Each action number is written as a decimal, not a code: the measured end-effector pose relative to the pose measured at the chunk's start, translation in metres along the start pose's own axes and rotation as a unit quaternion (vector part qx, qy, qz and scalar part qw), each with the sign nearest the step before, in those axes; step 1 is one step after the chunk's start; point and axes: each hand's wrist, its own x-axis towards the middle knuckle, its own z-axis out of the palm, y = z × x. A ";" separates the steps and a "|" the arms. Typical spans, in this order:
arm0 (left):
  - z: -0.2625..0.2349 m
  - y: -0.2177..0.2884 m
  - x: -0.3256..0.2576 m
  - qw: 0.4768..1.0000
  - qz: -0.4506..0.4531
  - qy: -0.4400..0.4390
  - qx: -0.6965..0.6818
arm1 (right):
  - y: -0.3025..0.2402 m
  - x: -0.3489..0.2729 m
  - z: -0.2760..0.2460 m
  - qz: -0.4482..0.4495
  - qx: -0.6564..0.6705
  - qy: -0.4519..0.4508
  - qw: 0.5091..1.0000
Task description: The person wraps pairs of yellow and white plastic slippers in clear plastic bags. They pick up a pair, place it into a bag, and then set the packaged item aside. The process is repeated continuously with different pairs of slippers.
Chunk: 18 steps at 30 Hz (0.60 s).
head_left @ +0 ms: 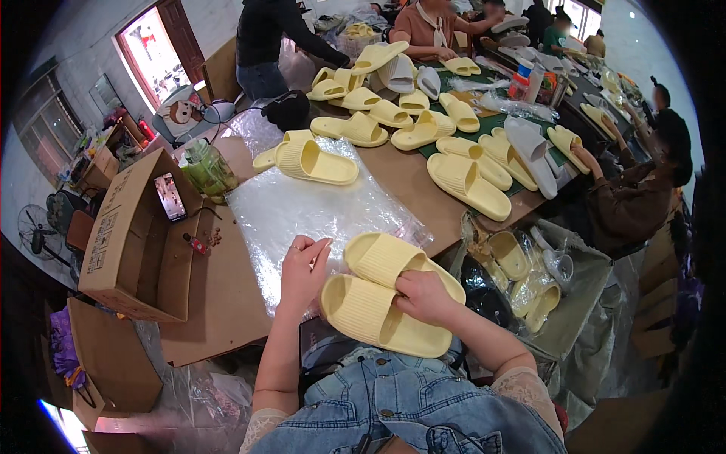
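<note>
My right hand grips a pair of pale yellow ribbed slide slippers by their inner edges where they lie side by side. The pair is held over the near edge of the table, in front of my lap. Just left of the slippers, my left hand is closed in a pinch above a stack of clear plastic bags; whether anything thin is between its fingers I cannot make out. Another yellow slipper pair rests on the far end of the bags.
Many loose yellow slippers and some grey ones cover the table's far side. A cardboard box with a propped phone stands at left, beside a green-tinted jar. A bin of bagged slippers is at right. Co-workers sit around.
</note>
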 end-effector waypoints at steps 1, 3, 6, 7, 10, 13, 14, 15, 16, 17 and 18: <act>0.000 0.002 -0.002 1.000 0.011 -0.009 0.013 | -0.003 0.003 0.001 0.004 -0.001 -0.003 1.000; 0.002 0.005 -0.003 0.994 0.094 -0.005 0.053 | -0.004 0.013 -0.002 0.036 -0.006 0.030 0.999; 0.001 0.016 -0.012 0.989 0.131 -0.028 0.066 | -0.002 0.031 0.002 0.091 -0.013 0.094 0.991; 0.002 0.022 -0.015 0.987 0.142 -0.032 0.068 | -0.005 0.035 0.004 0.078 -0.009 0.076 0.994; 0.002 0.037 -0.023 0.978 0.181 -0.062 0.081 | -0.018 0.044 0.014 0.057 0.018 0.034 0.998; 0.000 0.051 -0.031 0.977 0.174 -0.090 0.087 | -0.019 0.057 0.019 0.060 0.059 0.016 0.996; 0.002 0.050 -0.037 0.976 0.181 -0.095 0.073 | -0.015 0.056 0.025 0.049 0.074 0.034 0.995; 0.002 0.054 -0.041 0.974 0.196 -0.092 0.072 | -0.013 0.057 0.032 0.038 0.089 0.054 0.994; 0.001 0.061 -0.044 0.971 0.212 -0.088 0.070 | -0.011 0.057 0.036 0.027 0.105 0.075 0.991; -0.001 0.069 -0.047 0.968 0.228 -0.085 0.068 | -0.011 0.055 0.039 0.040 0.134 0.091 0.986; -0.004 0.075 -0.050 0.963 0.252 -0.076 0.059 | -0.020 0.055 0.036 0.051 0.166 0.105 0.979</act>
